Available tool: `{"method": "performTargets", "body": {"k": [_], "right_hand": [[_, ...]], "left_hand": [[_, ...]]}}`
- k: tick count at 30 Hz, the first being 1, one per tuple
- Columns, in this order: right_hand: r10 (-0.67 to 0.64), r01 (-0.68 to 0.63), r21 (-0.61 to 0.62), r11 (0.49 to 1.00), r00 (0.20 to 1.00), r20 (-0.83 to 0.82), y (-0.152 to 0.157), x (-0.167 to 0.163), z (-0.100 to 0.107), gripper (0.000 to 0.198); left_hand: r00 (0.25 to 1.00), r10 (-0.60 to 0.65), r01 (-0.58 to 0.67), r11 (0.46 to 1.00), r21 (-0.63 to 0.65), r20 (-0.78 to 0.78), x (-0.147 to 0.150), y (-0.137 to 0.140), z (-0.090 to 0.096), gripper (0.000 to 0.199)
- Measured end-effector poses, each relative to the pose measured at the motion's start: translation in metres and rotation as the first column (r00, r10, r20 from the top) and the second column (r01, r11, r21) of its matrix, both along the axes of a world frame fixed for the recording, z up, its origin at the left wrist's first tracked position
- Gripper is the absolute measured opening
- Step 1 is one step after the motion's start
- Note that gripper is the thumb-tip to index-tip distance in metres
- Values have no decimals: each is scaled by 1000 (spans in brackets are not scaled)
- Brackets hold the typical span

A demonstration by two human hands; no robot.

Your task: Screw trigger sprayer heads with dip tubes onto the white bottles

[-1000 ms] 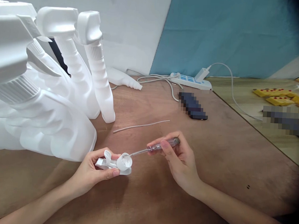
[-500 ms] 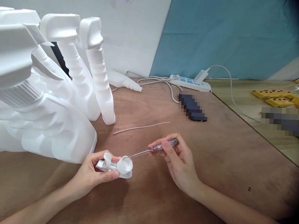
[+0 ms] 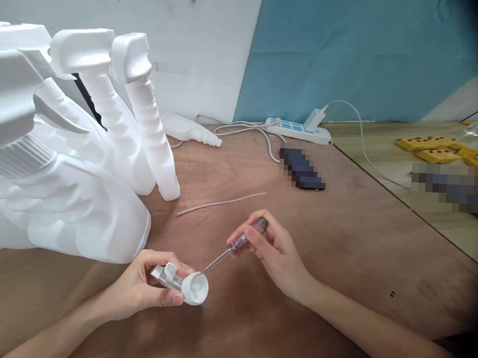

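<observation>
My left hand [image 3: 149,281] is closed around a white trigger spray head [image 3: 195,290], its round screw collar turned open side toward me and to the right. My right hand [image 3: 273,250] pinches a screwdriver [image 3: 241,239] by its clear handle. The metal shaft slants down to the left, and its tip meets the upper rim of the collar; whether it reaches inside is hard to make out. Beyond both hands, a thin white dip tube [image 3: 222,202] lies on the brown tabletop [image 3: 320,231].
White spray bottles [image 3: 101,209] with trigger heads crowd the left side. Behind them one bottle [image 3: 191,129] lies on its side. A dark, blurred-out object [image 3: 302,169] lies near a power strip [image 3: 300,131] with cables. Yellow items [image 3: 436,149] are on a wooden surface at far right.
The spray head has tilted so its collar faces me more. My right hand has moved left and the screwdriver stands more steeply. The whole view has shifted slightly.
</observation>
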State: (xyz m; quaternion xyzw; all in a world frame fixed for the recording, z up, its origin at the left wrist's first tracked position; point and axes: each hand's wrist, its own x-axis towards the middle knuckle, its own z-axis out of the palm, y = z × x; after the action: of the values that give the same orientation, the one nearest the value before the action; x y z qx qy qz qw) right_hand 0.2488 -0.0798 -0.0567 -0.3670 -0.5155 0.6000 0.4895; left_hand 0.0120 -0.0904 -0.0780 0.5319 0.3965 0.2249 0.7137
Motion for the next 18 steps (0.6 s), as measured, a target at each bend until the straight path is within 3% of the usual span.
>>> {"method": "performTargets", "body": {"k": [2, 4, 6, 9, 16, 18], "right_hand": [[15, -15, -19, 1000, 1000, 13, -2, -2, 0, 12], [-7, 5, 38, 999, 998, 56, -5, -2, 2, 10], [-85, 68, 165, 984, 992, 97, -7, 0, 5, 7], [-213, 144, 387, 911, 967, 141, -11, 4, 7, 5], [-185, -31, 658, 753, 949, 256, -19, 8, 12, 17], [-159, -85, 665, 742, 941, 298, -22, 8, 13, 14]], "left_hand": [[997, -1, 3, 1000, -14, 71, 1, 0, -1, 20], [997, 10, -9, 1000, -15, 74, 2, 0, -1, 20], [999, 48, -48, 999, 9, 15, 2, 1, 0, 21], [992, 107, -102, 992, 72, -68, 3, 1, 2, 22], [988, 124, -115, 989, 96, -91, 3, -2, -2, 25], [985, 146, -138, 987, 88, -96, 3, -3, -4, 26]]}}
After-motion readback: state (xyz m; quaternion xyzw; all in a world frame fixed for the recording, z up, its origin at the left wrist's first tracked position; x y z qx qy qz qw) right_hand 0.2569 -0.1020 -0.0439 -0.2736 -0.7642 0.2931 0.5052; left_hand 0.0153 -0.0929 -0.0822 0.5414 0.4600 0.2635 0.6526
